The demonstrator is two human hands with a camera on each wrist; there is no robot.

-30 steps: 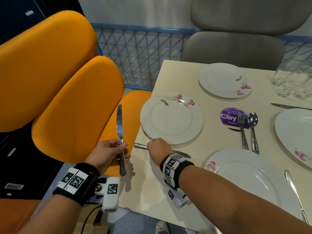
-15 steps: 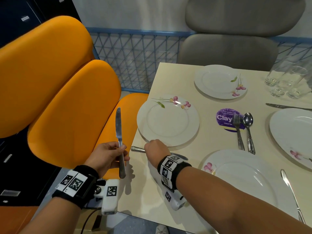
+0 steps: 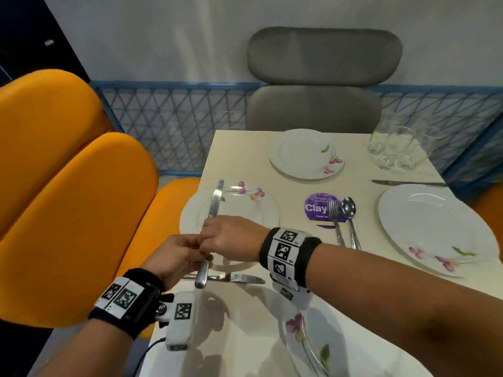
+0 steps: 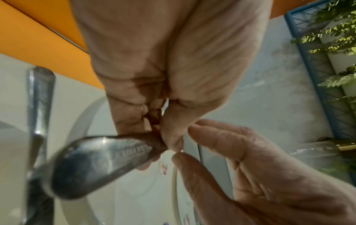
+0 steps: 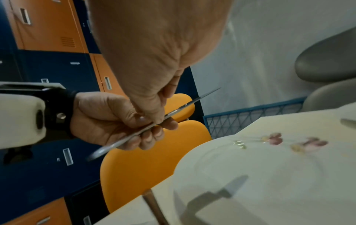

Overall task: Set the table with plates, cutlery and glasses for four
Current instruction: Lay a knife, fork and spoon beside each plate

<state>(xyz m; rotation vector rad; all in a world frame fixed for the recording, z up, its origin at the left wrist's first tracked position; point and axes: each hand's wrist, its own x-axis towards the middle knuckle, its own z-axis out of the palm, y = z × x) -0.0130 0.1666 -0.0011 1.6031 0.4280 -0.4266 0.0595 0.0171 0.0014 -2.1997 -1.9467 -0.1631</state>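
My left hand (image 3: 187, 254) grips a table knife (image 3: 215, 202) by its handle, blade pointing away over the near-left flowered plate (image 3: 245, 213). My right hand (image 3: 215, 235) meets it there. In the right wrist view its thumb (image 5: 156, 117) lies on the knife (image 5: 183, 106), with the blade between thumb and fingers. The left wrist view shows the handle (image 4: 100, 159) in my left hand (image 4: 154, 137). A second knife (image 3: 239, 278) lies flat on the table below that plate. Three more plates stand at the far side (image 3: 299, 159), the right (image 3: 435, 227) and the near edge (image 3: 307, 349).
A fork (image 3: 333, 213) and spoon (image 3: 348, 208) lie by a purple sticker (image 3: 318, 208) mid-table. Another knife (image 3: 408, 183) lies above the right plate. Several glasses (image 3: 394, 148) cluster at the far right corner. Orange chairs (image 3: 68, 213) stand on the left, a grey chair (image 3: 321, 77) beyond.
My right hand has let go of the knife it laid on the table and risen to the left hand's knife. My left hand has carried that knife rightward over the plate.
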